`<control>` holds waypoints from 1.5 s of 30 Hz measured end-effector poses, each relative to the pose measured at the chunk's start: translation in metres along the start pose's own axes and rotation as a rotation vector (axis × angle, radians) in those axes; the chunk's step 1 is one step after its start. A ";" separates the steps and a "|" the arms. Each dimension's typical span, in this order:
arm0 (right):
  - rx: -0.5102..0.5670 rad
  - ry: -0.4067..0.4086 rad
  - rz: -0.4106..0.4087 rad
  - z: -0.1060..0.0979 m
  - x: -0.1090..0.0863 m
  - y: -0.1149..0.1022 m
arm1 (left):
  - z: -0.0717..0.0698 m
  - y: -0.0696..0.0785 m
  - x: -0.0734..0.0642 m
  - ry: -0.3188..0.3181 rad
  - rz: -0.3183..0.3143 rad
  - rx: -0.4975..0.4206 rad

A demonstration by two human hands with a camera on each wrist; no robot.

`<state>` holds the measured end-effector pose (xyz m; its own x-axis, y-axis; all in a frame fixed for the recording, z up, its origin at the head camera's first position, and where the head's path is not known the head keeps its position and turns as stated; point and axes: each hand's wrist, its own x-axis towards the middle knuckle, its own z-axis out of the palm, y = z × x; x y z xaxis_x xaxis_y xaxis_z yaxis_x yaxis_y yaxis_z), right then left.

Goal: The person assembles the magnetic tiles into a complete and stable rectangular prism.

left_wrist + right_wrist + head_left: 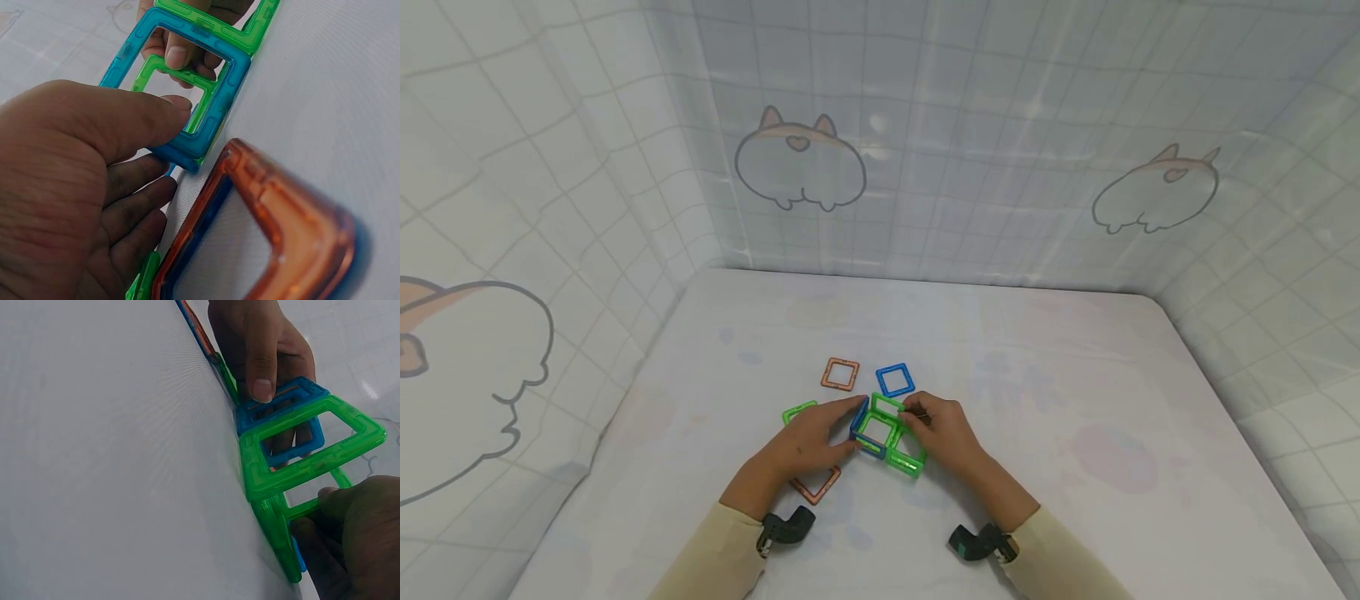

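Observation:
A small structure of blue and green magnetic tile frames stands on the table. My left hand (808,437) holds its left side, with the thumb on an upright blue magnetic tile (236,78) and the other fingers round the corner. At the right, my right hand (946,429) pinches a green magnetic tile (304,507) between thumb and index finger. Another green tile (312,473) slants outward at the near right of the structure. A green tile lies flat as part of the base between the upright ones. The right hand's other fingertips are hidden.
Beyond the structure lie a loose orange tile (837,387) and a loose blue tile (898,392). Beside my left hand are a green tile (797,409) and another orange tile (828,485), both partly covered by it. Patterned curtains (970,167) enclose the white table (1075,375).

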<state>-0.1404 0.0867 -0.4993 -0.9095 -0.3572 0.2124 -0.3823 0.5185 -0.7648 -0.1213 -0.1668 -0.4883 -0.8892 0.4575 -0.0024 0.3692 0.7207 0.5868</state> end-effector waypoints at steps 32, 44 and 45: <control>0.019 -0.045 -0.019 -0.001 0.001 -0.001 | 0.001 0.001 0.002 -0.006 -0.012 0.013; 0.016 -0.007 -0.012 -0.012 0.006 0.004 | 0.001 0.002 0.003 -0.010 -0.026 0.001; 0.006 0.006 -0.013 -0.013 0.007 0.005 | 0.001 0.002 0.003 -0.010 -0.029 0.001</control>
<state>-0.1512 0.0969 -0.4939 -0.9054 -0.3593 0.2261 -0.3932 0.5091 -0.7656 -0.1231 -0.1634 -0.4874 -0.8968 0.4416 -0.0280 0.3433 0.7343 0.5856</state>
